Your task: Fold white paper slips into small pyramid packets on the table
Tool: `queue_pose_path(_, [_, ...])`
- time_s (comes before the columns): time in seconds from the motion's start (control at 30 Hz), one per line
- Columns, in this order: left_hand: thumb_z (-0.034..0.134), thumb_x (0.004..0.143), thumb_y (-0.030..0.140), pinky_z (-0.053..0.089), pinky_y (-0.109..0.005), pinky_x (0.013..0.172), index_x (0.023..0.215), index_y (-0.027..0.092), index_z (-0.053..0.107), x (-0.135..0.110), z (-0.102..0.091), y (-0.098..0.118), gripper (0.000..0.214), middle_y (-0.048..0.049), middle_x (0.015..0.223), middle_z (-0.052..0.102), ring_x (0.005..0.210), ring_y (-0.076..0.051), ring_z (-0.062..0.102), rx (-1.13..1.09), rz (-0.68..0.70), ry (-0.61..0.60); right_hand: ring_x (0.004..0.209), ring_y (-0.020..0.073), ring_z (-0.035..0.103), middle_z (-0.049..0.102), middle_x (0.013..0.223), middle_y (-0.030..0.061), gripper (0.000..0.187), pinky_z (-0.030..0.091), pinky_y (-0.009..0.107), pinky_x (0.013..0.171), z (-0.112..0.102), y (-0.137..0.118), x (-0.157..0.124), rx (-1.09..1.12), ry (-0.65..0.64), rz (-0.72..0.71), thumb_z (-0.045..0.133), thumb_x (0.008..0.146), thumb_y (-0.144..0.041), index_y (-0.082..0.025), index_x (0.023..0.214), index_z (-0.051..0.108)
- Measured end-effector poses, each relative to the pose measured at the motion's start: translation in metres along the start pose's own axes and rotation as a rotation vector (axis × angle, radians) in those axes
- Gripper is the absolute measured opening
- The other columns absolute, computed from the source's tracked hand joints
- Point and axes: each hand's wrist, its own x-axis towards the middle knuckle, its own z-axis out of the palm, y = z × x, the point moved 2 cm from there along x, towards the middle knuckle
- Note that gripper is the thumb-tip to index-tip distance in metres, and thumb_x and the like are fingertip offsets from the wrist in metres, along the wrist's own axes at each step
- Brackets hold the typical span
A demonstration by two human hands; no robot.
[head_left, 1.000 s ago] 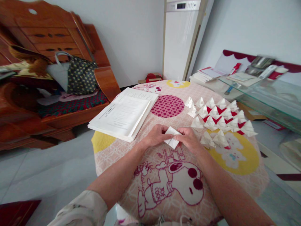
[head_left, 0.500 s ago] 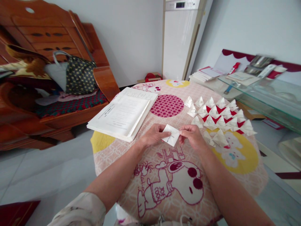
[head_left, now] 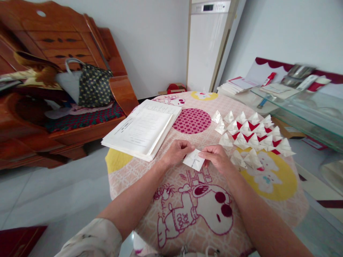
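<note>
A small folded white paper piece (head_left: 194, 160) lies low over the table between both hands. My left hand (head_left: 177, 151) pinches its left edge with curled fingers. My right hand (head_left: 217, 158) presses its right side with closed fingers. Just to the right, several finished folded paper pieces (head_left: 249, 134), white with red triangles, lie in rows on the cloth. A thick stack of printed white sheets (head_left: 142, 130) rests to the left of my hands.
The round table wears a pink cartoon-dog cloth (head_left: 193, 207). A wooden bench (head_left: 61, 92) with a dotted bag (head_left: 91, 84) stands at the left. A glass-topped table (head_left: 302, 103) with papers and tins is at the right, a white appliance (head_left: 206, 46) behind.
The paper piece has been turned and lowered toward the cloth between my hands. My right fingers now press on top of it instead of pinching its corner.
</note>
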Motion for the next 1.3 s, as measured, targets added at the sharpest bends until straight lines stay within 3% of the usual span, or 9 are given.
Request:
queue_pose_path(0.17, [0.072, 0.075, 0.048, 0.024, -0.019, 0.042, 0.059, 0.015, 0.054, 0.0009, -0.0028, -0.002, 0.041, 0.0057, 0.049, 0.044, 0.043, -0.004, 0.035, -0.145, -0.011, 0.095, 0.05, 0.013, 0.059, 0.068, 0.059, 0.0024, 0.026, 0.047, 0.024, 0.048, 0.0016, 0.0033, 0.0015, 0.143, 0.042, -0.01, 0.078, 0.071, -0.04, -0.017, 0.063, 0.068])
queue_pose_path(0.27, [0.074, 0.075, 0.047, 0.033, -0.019, 0.043, 0.063, 0.014, 0.057, 0.0003, -0.0031, -0.0044, 0.039, 0.0032, 0.05, 0.053, 0.043, -0.006, 0.045, -0.196, -0.04, 0.107, 0.053, 0.0131, 0.06, 0.07, 0.063, 0.0032, 0.025, 0.05, 0.024, 0.049, 0.0031, 0.004, 0.0018, 0.167, 0.02, -0.007, 0.08, 0.069, -0.039, -0.016, 0.065, 0.07])
queue_pose_path(0.4, [0.078, 0.073, 0.043, 0.043, -0.019, 0.046, 0.069, 0.014, 0.06, -0.0015, -0.0011, -0.0027, 0.034, -0.0003, 0.056, 0.063, 0.046, -0.008, 0.055, -0.244, -0.047, 0.082, 0.056, 0.016, 0.064, 0.071, 0.067, 0.0044, 0.028, 0.052, 0.025, 0.046, 0.0018, 0.0034, 0.0023, 0.245, 0.091, 0.014, 0.081, 0.068, -0.042, -0.017, 0.072, 0.072])
queue_pose_path(0.53, [0.077, 0.076, 0.042, 0.045, -0.019, 0.047, 0.069, 0.013, 0.061, -0.0027, -0.0014, 0.0023, 0.034, -0.0006, 0.055, 0.064, 0.045, -0.008, 0.055, -0.225, 0.033, 0.174, 0.055, 0.0166, 0.067, 0.075, 0.075, 0.0068, 0.034, 0.054, 0.025, 0.045, 0.0021, 0.0038, 0.002, 0.31, 0.086, 0.073, 0.079, 0.071, -0.046, -0.016, 0.087, 0.074])
queue_pose_path(0.7, [0.074, 0.079, 0.044, 0.048, -0.021, 0.049, 0.072, 0.013, 0.062, -0.0038, -0.0022, 0.0042, 0.034, -0.0018, 0.057, 0.065, 0.047, -0.009, 0.058, -0.197, 0.054, 0.253, 0.051, 0.0162, 0.066, 0.074, 0.066, 0.0099, 0.035, 0.053, 0.025, 0.045, 0.0043, 0.0068, -0.0001, 0.283, 0.052, 0.146, 0.08, 0.071, -0.048, -0.013, 0.074, 0.073])
queue_pose_path(0.97, [0.074, 0.078, 0.035, 0.051, -0.022, 0.054, 0.074, 0.013, 0.059, -0.0045, 0.0014, 0.0012, 0.026, -0.0027, 0.06, 0.067, 0.052, -0.011, 0.062, -0.206, -0.078, 0.099, 0.055, 0.0158, 0.062, 0.072, 0.068, 0.0058, 0.029, 0.052, 0.027, 0.049, 0.0034, -0.0001, 0.0007, 0.27, 0.233, -0.049, 0.083, 0.065, -0.043, -0.016, 0.073, 0.075])
queue_pose_path(1.3, [0.074, 0.079, 0.035, 0.053, -0.023, 0.059, 0.077, 0.012, 0.063, -0.0063, 0.0027, -0.0011, 0.026, -0.0054, 0.066, 0.071, 0.057, -0.011, 0.065, -0.213, -0.111, 0.015, 0.053, 0.0155, 0.059, 0.069, 0.062, 0.0036, 0.025, 0.048, 0.028, 0.049, 0.0017, 0.0009, 0.0029, 0.326, 0.244, -0.02, 0.085, 0.059, -0.037, -0.016, 0.067, 0.073])
